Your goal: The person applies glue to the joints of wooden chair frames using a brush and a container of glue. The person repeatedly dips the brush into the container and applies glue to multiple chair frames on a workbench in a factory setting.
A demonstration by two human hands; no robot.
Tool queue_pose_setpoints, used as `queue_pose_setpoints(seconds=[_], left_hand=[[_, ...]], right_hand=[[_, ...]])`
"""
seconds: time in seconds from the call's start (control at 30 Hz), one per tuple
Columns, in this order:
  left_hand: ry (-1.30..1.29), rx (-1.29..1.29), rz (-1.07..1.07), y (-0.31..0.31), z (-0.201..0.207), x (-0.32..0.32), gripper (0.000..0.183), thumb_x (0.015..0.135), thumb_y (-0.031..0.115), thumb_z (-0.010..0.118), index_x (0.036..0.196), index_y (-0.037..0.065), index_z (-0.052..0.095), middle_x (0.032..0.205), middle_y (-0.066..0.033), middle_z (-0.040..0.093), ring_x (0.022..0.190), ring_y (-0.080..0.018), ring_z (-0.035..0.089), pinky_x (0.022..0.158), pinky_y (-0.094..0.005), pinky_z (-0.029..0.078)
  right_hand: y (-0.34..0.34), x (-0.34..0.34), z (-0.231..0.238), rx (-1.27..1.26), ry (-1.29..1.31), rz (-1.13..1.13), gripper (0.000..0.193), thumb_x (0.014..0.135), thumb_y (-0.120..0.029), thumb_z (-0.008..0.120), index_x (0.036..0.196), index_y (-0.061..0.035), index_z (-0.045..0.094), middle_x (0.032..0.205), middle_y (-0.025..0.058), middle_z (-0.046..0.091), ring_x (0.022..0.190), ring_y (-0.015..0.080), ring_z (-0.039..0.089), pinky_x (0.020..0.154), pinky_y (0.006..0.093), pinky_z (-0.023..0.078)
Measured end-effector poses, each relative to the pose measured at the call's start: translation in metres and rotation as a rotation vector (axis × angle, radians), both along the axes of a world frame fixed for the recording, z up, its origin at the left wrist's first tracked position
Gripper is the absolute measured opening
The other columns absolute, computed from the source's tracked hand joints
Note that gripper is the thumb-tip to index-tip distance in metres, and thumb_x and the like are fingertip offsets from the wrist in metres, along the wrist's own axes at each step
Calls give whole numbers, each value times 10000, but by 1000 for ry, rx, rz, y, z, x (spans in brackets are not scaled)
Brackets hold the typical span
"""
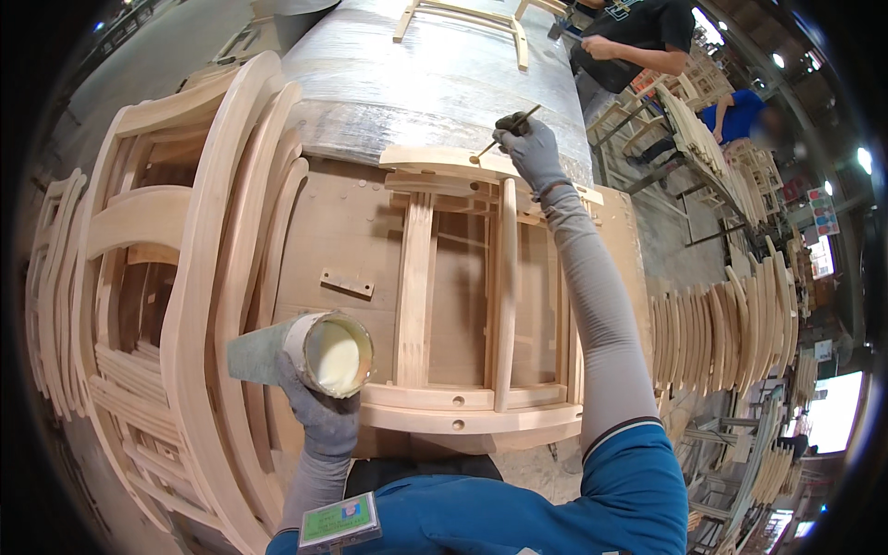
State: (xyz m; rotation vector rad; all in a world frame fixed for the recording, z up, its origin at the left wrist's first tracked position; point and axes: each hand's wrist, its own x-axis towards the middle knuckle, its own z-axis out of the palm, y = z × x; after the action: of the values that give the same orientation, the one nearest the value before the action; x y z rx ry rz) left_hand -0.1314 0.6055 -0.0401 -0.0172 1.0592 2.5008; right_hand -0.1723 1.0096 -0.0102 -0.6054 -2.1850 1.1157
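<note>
My gloved left hand point(326, 416) is closed around a round container point(305, 344) of pale cream liquid point(340, 359), tipped so its mouth faces me. Pinched in my gloved right hand point(532, 153) is a thin wooden stick point(490, 146), its dark lower tip at the far curved rail point(416, 159) of a wooden frame. That frame point(416, 287) lies on a brown board, with a loose rounded bar point(505, 296) across it. Round holes show in the near rail point(453, 400). Whether the stick's tip touches the wood, I cannot tell.
Tall curved wooden frames point(217, 213) stand stacked on the left. A small drilled wood block point(347, 283) lies on the board point(324, 231). Beyond is a plastic-covered table point(370, 92) with another frame point(462, 14). Curved slats point(731, 324) stand at right; two people work farther back.
</note>
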Motion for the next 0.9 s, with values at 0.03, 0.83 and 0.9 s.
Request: queue_pose_setpoints(seconds=[0.03, 0.83, 0.9], left_hand=[[-8, 50, -17, 5, 6, 5, 499, 932, 424, 353, 1269, 60, 404, 1234, -97, 492, 1142, -248, 483, 947, -393, 438], [384, -62, 45, 152, 57, 202, 603, 923, 499, 311, 1337, 60, 314, 1252, -141, 447, 1181, -245, 430, 1004, -375, 355], [792, -386, 242, 157, 41, 206, 600, 925, 489, 318, 1344, 60, 296, 1246, -152, 446, 1187, -245, 425, 1004, -373, 354]], right_hand=[[0, 12, 4, -37, 75, 44, 171, 754, -85, 634, 878, 30, 607, 786, 111, 652, 701, 166, 614, 636, 281, 479], [-151, 400, 99, 233, 164, 567, 325, 661, 107, 623, 953, -32, 594, 990, 207, 603, 933, 348, 618, 744, 376, 525], [-147, 416, 102, 48, 214, 620, 269, 684, 82, 634, 930, -20, 597, 988, 207, 605, 942, 348, 616, 796, 423, 508]])
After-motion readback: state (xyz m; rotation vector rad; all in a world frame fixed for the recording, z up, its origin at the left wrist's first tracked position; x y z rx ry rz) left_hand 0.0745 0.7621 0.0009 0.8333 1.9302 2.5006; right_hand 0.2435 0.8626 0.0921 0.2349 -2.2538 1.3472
